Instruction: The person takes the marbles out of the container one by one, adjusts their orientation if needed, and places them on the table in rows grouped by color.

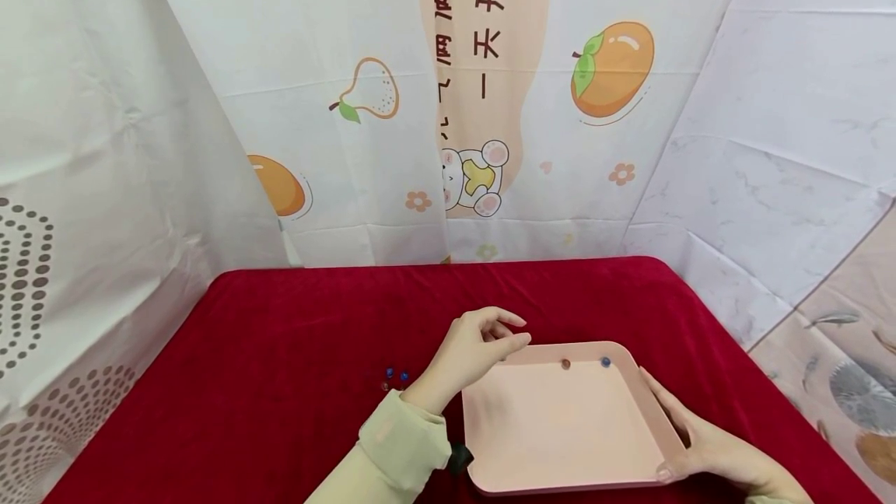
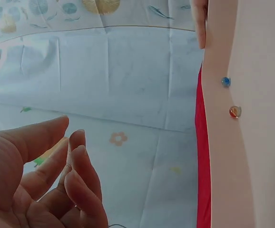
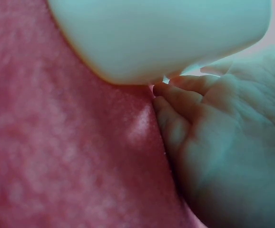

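My left hand (image 1: pixel 483 337) hovers over the far left corner of a pale pink tray (image 1: pixel 560 434). Its fingers are loosely bent, and in the left wrist view nothing shows between the thumb and fingertips. My right hand (image 1: pixel 707 442) holds the tray at its near right corner, with the thumb by the front edge and fingers along the right side. In the right wrist view some fingers (image 3: pixel 178 97) reach to the tray's lower edge. Inside the tray, against its far wall, lie a reddish-brown marble (image 1: pixel 565 364) and a blue marble (image 1: pixel 606 362), a little apart.
Several small marbles (image 1: pixel 390 372), blue and brownish, lie on the red cloth (image 1: pixel 280 379) left of the tray, near my left forearm. A small dark object (image 1: pixel 460 457) shows beside the left sleeve. Printed curtains (image 1: pixel 392 177) hang behind and beside the table.
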### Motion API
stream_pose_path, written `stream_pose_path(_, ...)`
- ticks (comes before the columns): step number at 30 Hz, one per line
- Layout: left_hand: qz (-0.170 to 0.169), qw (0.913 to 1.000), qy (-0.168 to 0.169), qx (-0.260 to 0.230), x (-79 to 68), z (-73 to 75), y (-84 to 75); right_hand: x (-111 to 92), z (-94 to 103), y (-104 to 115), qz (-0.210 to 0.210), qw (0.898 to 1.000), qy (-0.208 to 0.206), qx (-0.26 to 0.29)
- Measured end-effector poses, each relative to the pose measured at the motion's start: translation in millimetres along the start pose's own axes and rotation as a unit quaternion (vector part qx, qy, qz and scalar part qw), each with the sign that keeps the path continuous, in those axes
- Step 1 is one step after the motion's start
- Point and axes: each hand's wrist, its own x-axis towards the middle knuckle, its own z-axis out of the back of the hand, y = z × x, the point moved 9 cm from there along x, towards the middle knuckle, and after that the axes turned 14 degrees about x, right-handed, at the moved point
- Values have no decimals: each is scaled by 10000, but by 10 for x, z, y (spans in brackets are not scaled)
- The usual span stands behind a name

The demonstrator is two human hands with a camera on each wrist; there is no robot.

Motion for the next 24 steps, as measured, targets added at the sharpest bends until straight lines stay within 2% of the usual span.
stream_pose_path(8, 281, 9982, 65, -534, 151, -86, -4, -5, 13, -2, -6, 10000, -31, -10)
stream_pose_path(16, 724, 9880, 313, -1326, 306, -232, 43, 0, 11, -15, -209, 9997, -74, 45)
stream_pose_path(19, 837, 9858, 348, -1414, 364, -290, 70, 0, 9, -20, -269, 9996, -85, 58)
stream_pose_path(24, 930, 9851, 324, -1407, 450, -394, 107, 0, -8, -2, -122, 9999, 12, 60)
